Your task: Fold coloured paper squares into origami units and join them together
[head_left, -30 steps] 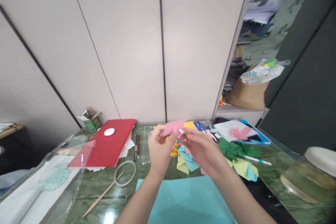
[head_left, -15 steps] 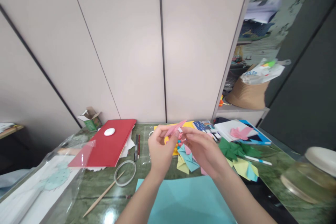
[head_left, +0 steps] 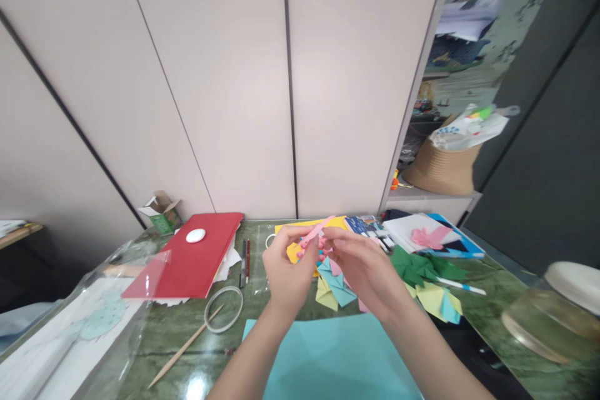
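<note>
Pink paper [head_left: 319, 229] now edge-on, open room above

No readable words, brands or numbers; any print on the green box [head_left: 165, 221] too small.

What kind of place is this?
Probably a craft table: there's pink paper in the left hand, a big turquoise sheet, and folded blue paper.
</note>
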`<move>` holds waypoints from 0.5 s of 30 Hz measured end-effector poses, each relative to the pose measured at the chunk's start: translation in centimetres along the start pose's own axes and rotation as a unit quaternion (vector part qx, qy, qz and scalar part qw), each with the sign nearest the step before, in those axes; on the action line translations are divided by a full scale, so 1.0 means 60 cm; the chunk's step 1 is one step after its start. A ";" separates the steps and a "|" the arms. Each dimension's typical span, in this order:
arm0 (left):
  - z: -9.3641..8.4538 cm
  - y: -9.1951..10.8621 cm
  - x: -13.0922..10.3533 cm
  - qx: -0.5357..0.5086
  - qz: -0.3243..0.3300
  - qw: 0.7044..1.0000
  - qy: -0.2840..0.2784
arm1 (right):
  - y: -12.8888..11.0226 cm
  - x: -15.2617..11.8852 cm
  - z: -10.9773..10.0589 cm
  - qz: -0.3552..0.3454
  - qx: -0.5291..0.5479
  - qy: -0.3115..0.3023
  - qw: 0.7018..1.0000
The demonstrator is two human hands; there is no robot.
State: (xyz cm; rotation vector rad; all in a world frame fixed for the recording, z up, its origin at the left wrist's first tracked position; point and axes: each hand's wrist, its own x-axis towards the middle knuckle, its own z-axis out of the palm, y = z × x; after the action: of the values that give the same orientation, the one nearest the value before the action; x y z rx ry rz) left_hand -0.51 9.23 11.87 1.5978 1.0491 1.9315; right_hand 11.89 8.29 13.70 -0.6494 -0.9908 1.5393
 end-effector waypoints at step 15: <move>0.000 -0.027 -0.003 0.108 0.197 0.974 0.039 | 0.004 0.001 0.002 0.002 -0.001 0.006 1.000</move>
State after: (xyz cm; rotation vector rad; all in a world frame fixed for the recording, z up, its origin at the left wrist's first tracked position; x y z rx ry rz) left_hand -0.67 10.12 10.49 1.9881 1.0659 2.2116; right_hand 11.67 8.31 13.52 -0.6609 -0.9835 1.5364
